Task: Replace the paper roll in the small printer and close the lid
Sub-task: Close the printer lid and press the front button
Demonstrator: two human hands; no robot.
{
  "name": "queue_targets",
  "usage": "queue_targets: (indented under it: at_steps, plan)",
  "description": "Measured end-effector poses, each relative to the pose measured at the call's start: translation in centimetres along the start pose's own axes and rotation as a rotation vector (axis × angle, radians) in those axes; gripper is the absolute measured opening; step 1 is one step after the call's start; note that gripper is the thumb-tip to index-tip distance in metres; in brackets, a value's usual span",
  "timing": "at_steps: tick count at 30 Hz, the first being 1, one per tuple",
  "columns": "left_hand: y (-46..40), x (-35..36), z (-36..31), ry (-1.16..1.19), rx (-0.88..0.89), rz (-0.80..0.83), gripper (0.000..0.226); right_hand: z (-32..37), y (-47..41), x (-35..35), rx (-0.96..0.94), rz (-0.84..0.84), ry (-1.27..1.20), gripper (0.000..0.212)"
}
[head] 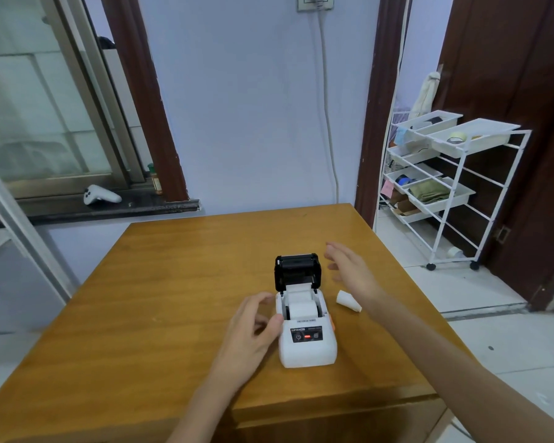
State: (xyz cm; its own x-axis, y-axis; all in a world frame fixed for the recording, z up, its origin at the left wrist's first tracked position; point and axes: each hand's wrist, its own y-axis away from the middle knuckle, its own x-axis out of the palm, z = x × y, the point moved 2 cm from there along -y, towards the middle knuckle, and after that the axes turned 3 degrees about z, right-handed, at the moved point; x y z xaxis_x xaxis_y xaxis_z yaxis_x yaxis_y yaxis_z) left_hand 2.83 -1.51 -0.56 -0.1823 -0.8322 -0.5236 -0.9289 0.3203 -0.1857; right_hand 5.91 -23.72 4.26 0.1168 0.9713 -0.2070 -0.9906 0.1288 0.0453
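A small white printer [307,345] stands on the wooden table [160,282]. Its black lid [297,270] is raised upright at the back. A white paper roll [302,303] lies in the open compartment. My left hand [253,327] rests against the printer's left side, fingers apart, thumb touching the casing. My right hand [349,266] hovers open to the right of the raised lid, holding nothing. A second small white roll [348,301] lies on the table just right of the printer, partly hidden under my right wrist.
A white wire cart [454,187] with trays stands on the floor to the right, beyond the table's edge. A white game controller [101,195] lies on the dark window sill at the back left. A cable [328,123] hangs down the wall.
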Motion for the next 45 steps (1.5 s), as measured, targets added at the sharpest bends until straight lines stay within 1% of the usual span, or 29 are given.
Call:
queue_targets:
  at_steps: [2,4,7,10,14,17,19,23,26,30,32,35,37,41,43,45]
  plan:
    - [0.0,-0.1,-0.1,0.013,-0.008,-0.019,0.025,0.0,-0.8,1.0,0.061,0.097,-0.051,0.051]
    - [0.1,-0.2,-0.2,0.008,-0.020,-0.027,0.024,-0.4,-1.1,1.8,0.086,0.147,-0.051,0.053]
    - [0.2,-0.1,-0.4,-0.039,-0.016,-0.017,0.021,-1.0,-1.1,2.3,0.082,0.150,-0.065,0.049]
    - [0.1,0.1,-0.6,-0.069,0.043,-0.014,0.023,-0.9,-0.7,2.4,0.068,0.142,-0.070,0.044]
    - [-0.5,0.1,-0.6,-0.018,0.040,-0.083,0.025,-0.5,-0.4,2.4,0.058,0.141,-0.060,0.039]
    - [-1.1,0.0,-1.0,0.010,0.058,-0.129,0.029,0.0,-0.2,2.6,0.039,0.151,-0.062,0.027]
    - [-1.7,0.1,-1.4,-0.056,0.073,-0.125,0.031,0.1,-0.1,2.8,0.034,0.149,-0.080,0.026]
    - [-2.9,0.2,-1.9,-0.326,0.081,-0.107,0.037,0.0,0.0,2.9,0.037,0.147,-0.107,0.032]
    - [-3.4,0.2,-2.2,-0.381,0.063,-0.141,0.031,0.0,0.0,2.8,0.040,0.151,-0.115,0.032]
    - [-3.4,0.4,-2.2,-0.292,0.066,-0.177,0.017,0.2,0.2,2.8,0.033,0.175,-0.115,0.031]
    - [-3.3,0.5,-2.3,-0.154,0.059,-0.163,0.013,0.3,0.3,2.7,0.030,0.188,-0.117,0.031]
    - [-3.0,0.5,-2.6,0.097,0.008,-0.124,0.015,0.3,0.4,2.6,0.024,0.197,-0.115,0.031]
    - [-2.6,0.5,-2.8,0.188,-0.015,-0.106,0.015,0.4,0.5,2.5,0.012,0.203,-0.113,0.030]
    - [-1.6,0.5,-2.6,0.274,-0.023,-0.054,0.016,0.4,0.8,2.3,-0.042,0.213,-0.115,0.025]
    - [-1.0,0.7,-2.1,0.283,-0.021,-0.010,0.016,0.4,0.9,2.1,-0.083,0.202,-0.087,0.030]
    - [-0.4,0.7,-1.6,0.289,-0.023,0.021,0.018,0.4,1.1,2.0,-0.112,0.200,-0.061,0.031]
